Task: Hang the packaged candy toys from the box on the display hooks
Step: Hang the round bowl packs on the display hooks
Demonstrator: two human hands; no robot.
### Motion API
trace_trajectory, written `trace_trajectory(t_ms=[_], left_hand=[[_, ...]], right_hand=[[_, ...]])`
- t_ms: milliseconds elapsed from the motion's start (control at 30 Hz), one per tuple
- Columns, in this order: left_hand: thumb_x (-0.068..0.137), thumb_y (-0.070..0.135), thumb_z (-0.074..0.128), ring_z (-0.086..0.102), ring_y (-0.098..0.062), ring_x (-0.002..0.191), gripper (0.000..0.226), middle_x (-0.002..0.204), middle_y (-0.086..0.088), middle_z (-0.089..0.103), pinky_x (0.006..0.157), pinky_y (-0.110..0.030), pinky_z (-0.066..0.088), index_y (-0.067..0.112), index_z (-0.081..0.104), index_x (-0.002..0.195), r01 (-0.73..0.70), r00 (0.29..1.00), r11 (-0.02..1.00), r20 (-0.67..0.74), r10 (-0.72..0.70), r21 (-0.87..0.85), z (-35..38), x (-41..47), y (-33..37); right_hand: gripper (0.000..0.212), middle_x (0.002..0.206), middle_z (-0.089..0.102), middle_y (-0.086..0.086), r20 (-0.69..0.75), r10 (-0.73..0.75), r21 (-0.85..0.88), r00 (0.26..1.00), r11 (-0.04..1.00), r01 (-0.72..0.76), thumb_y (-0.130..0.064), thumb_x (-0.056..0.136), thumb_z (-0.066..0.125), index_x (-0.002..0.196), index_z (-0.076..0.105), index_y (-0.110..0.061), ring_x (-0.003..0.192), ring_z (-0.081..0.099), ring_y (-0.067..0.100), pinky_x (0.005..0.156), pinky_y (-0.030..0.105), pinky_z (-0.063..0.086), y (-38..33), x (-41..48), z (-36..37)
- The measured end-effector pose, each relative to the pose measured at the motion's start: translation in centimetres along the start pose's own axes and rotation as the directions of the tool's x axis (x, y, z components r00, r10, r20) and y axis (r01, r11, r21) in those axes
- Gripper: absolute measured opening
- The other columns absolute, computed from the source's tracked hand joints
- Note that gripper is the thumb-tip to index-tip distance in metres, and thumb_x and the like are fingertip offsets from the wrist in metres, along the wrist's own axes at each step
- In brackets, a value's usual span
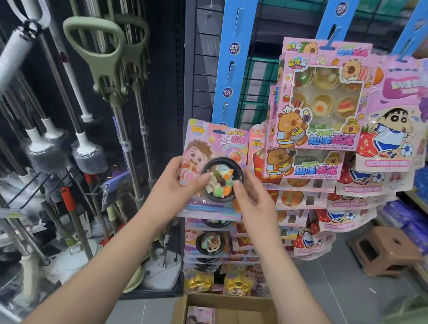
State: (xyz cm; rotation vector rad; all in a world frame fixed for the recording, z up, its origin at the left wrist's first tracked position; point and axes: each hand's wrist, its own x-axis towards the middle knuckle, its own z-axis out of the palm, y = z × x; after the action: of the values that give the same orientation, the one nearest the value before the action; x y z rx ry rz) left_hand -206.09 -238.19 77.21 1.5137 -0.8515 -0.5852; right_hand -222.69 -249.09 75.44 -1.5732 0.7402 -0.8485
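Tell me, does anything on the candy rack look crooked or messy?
A bit crooked, yes. The pink window boxes and pink bags hang tilted and piled over each other instead of in neat rows. Nothing looks torn or spilled. The left hand and right hand hold a candy pack not yet hung.

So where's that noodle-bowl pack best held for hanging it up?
Pinch the pack by its flat side edges, from below, much as the left hand and right hand do: the bowl blister bulges mid-card, and the top hang slot must stay free for hanging.
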Motion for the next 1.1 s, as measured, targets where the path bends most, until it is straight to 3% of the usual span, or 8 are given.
trace_trajectory(t_ms=[67,167,333,400,600,767,933,1100], left_hand=[[0.076,0.061,0.079,0.072,-0.011,0.111,0.064,0.121,0.009,0.074,0.102,-0.047,0.056,0.033,0.056,0.129,0.012,1.0,1.0,-0.003,-0.012,0.006,0.1,0.4,-0.1],[0.073,0.067,0.08,0.072,-0.014,0.112,0.069,0.122,0.008,0.074,0.102,-0.049,0.056,0.033,0.056,0.129,0.041,0.999,0.999,0.005,-0.041,0.006,0.3,0.3,-0.7],[0.071,0.066,0.081,0.072,-0.014,0.113,0.071,0.121,0.008,0.075,0.104,-0.049,0.054,0.031,0.057,0.127,0.09,0.996,0.996,0.023,-0.09,-0.013,0.7,0.1,-2.1],[0.07,0.067,0.082,0.072,-0.015,0.113,0.072,0.121,0.008,0.075,0.104,-0.05,0.054,0.031,0.057,0.127,0.105,0.994,0.994,0.033,-0.104,-0.006,0.7,0.1,-2.6],[0.081,0.047,0.083,0.071,-0.007,0.108,0.054,0.118,0.01,0.073,0.101,-0.043,0.056,0.031,0.057,0.125,0.087,0.996,0.99,-0.014,-0.086,0.111,1.3,-0.2,-4.0],[0.081,0.04,0.085,0.065,-0.003,0.111,0.055,0.127,0.007,0.064,0.1,-0.04,0.057,0.033,0.055,0.126,0.059,0.992,0.975,-0.122,-0.033,0.217,1.8,0.4,-5.2],[0.08,0.047,0.084,0.062,-0.005,0.116,0.063,0.13,0.007,0.061,0.103,-0.04,0.056,0.03,0.054,0.133,0.059,0.991,0.961,-0.129,-0.024,0.271,2.0,1.0,-5.8],[0.083,0.046,0.082,0.063,-0.004,0.115,0.062,0.131,0.009,0.063,0.102,-0.04,0.056,0.027,0.053,0.134,0.072,0.991,0.96,-0.13,-0.037,0.271,1.9,0.6,-6.0]], right_hand=[[0.047,0.137,0.059,-0.025,-0.006,-0.012,-0.024,1.0,1.0,0.012,-0.044,0.097,0.063,0.143,0.056,-0.038,0.112,0.056,-0.021,0.095,0.01,0.049,0.1,0.5,-0.1],[0.045,0.136,0.062,-0.024,-0.009,-0.015,-0.06,1.0,0.998,0.014,-0.046,0.096,0.064,0.14,0.059,-0.038,0.114,0.057,-0.017,0.099,0.017,0.05,0.6,0.7,-0.2],[0.044,0.137,0.06,-0.025,-0.003,-0.002,-0.121,1.0,0.993,0.002,-0.048,0.096,0.062,0.139,0.059,-0.04,0.114,0.057,-0.016,0.097,0.016,0.051,1.8,0.5,-0.5],[0.043,0.137,0.058,-0.027,0.009,0.003,-0.122,1.0,0.993,-0.002,-0.046,0.097,0.062,0.14,0.058,-0.041,0.112,0.056,-0.019,0.093,0.01,0.05,2.2,0.3,-0.6],[0.043,0.123,0.062,-0.019,-0.009,0.017,-0.179,1.0,0.984,-0.019,-0.04,0.098,0.062,0.138,0.046,-0.045,0.103,0.062,-0.01,0.078,0.008,0.05,3.3,-0.1,-0.4],[0.05,0.121,0.059,-0.02,-0.112,-0.02,-0.217,0.993,0.976,-0.005,-0.029,0.094,0.071,0.13,0.039,-0.038,0.109,0.061,-0.005,0.087,0.01,0.05,4.4,0.0,0.4],[0.048,0.121,0.06,-0.012,-0.172,-0.025,-0.253,0.985,0.967,-0.02,-0.035,0.092,0.072,0.131,0.045,-0.024,0.11,0.062,0.001,0.092,0.014,0.049,4.9,0.5,0.6],[0.036,0.112,0.062,-0.02,-0.131,-0.009,-0.287,0.991,0.958,-0.029,-0.04,0.093,0.071,0.121,0.052,-0.027,0.102,0.062,-0.009,0.078,0.002,0.047,5.1,0.5,0.3]])
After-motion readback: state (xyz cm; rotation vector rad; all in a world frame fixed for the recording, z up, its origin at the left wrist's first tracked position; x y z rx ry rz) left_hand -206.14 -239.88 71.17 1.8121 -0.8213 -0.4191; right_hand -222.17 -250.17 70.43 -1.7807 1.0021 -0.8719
